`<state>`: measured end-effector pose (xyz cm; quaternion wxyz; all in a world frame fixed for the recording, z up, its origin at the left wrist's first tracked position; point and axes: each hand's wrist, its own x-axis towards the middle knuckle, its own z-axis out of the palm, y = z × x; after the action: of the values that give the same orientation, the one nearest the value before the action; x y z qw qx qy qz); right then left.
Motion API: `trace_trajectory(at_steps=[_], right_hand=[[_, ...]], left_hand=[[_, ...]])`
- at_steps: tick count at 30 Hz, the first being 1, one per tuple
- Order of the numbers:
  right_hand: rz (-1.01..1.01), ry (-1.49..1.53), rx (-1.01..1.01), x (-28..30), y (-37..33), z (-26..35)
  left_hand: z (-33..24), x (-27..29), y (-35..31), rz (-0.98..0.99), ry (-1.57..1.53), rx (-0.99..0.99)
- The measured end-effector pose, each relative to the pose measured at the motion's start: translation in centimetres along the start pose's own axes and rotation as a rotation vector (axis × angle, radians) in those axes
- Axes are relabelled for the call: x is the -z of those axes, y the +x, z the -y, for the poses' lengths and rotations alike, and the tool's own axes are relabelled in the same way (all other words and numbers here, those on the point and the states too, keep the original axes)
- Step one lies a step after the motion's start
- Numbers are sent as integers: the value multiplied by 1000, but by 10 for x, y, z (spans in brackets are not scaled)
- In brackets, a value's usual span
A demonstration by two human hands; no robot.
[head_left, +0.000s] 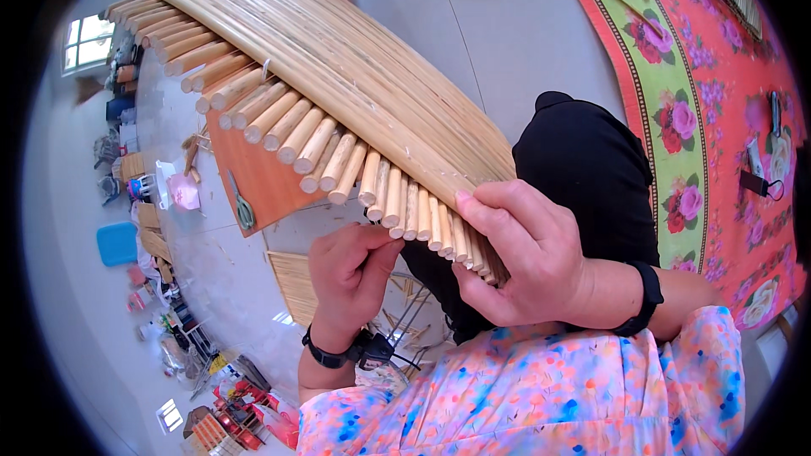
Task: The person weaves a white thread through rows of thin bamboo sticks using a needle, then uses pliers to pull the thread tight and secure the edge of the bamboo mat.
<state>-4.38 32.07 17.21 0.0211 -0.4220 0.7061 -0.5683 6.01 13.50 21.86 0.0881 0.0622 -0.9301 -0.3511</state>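
Observation:
A panel of pale round wooden sticks slants across the middle, its far end toward the upper left. Long sticks lie side by side along its upper face, and a row of short stick ends juts out beneath them. My right hand clasps the panel's near corner, thumb underneath and fingers on the upper face. Close under the stick ends, my left hand is closed in a pinch; whatever its fingertips hold is hidden. Both wrists wear black bands.
Green-handled scissors lie on an orange-brown board below the panel. Another piece made of sticks rests on the tiled floor by my left hand. A red floral cloth spreads at right. Household clutter, including a blue tray, lines the left.

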Motion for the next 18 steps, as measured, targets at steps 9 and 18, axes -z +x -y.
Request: trace_trajectory(at_steps=[9,18], right_hand=[[5,-34,29,3,0,-3],[-26,-2,56,2,0,-6]], left_hand=[[-5,-7,5,-49,27,-17],[-1,-8,8,-57,-18,-26]])
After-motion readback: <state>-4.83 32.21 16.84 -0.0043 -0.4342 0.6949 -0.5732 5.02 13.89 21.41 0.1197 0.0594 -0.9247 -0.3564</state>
